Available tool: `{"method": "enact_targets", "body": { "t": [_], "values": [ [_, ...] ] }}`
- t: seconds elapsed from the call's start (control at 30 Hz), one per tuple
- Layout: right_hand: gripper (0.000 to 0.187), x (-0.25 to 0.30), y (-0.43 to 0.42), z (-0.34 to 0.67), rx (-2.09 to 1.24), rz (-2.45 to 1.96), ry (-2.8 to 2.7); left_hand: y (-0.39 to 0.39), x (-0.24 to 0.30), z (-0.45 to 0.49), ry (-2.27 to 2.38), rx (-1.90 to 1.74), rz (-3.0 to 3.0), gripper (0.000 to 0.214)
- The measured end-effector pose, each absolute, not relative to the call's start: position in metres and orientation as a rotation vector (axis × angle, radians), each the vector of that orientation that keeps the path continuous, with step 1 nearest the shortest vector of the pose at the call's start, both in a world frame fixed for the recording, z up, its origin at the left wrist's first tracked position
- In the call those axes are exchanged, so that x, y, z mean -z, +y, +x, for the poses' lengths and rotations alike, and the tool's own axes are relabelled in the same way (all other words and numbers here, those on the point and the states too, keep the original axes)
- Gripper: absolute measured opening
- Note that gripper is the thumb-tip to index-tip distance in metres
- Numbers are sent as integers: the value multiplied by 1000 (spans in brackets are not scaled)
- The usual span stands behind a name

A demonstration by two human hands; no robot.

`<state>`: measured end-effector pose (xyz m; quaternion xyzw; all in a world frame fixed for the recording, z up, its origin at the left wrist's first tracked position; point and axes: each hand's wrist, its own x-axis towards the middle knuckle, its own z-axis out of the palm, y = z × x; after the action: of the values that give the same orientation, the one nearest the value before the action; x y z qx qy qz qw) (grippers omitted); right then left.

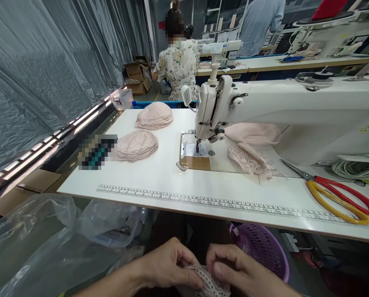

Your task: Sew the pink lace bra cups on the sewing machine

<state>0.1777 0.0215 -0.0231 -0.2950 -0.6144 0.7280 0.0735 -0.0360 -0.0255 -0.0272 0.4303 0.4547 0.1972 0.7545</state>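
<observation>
Below the table's front edge, both hands grip one piece of pale pink lace fabric, whose lower part runs out of the picture. My left hand pinches it between thumb and fingers. Closed on the same lace from the other side is my right hand. On the white table stands a sewing machine with its needle over the metal plate. Pale pink lace pieces lie right of the needle. Two stacks of lace cups, a nearer one and a farther one, rest at the left.
Scissors with red and yellow handles lie at the table's right. A purple basket stands under the edge, and clear plastic bags hang at the lower left. Two people, one seated, are beyond the table among other machines.
</observation>
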Motion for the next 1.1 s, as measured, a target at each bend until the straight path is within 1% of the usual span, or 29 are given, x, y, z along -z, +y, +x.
{"method": "enact_targets", "body": {
  "t": [0.07,0.13,0.27,0.4,0.5,0.6,0.67,0.77,0.93,1.0,1.1],
  "values": [
    [53,18,23,173,-2048,-918,-2016,-23,28,-34,1010,-407,960,40],
    [56,16,23,167,-2002,-933,-2063,-20,26,-33,1026,-381,1006,37],
    [60,26,22,159,-2241,-890,-1750,-17,20,-35,974,-363,1027,33],
    [66,39,23,165,-2301,-878,-1687,-15,20,-41,969,-370,932,45],
    [59,42,23,174,-2355,-902,-1720,-17,23,-45,982,-410,915,52],
    [43,42,20,178,-2350,-918,-1749,-19,23,-49,975,-427,895,56],
    [34,40,19,178,-2330,-885,-1759,-20,23,-49,969,-424,858,55],
    [28,36,19,176,-2296,-895,-1817,-20,23,-47,982,-423,822,50],
    [23,29,20,179,-2151,-958,-2042,-22,23,-44,1054,-459,847,45],
    [25,25,22,182,-2135,-932,-2096,-25,24,-43,1059,-495,809,44],
    [33,19,25,184,-2138,-826,-2125,-32,29,-39,1035,-587,685,43]
  ]
}}
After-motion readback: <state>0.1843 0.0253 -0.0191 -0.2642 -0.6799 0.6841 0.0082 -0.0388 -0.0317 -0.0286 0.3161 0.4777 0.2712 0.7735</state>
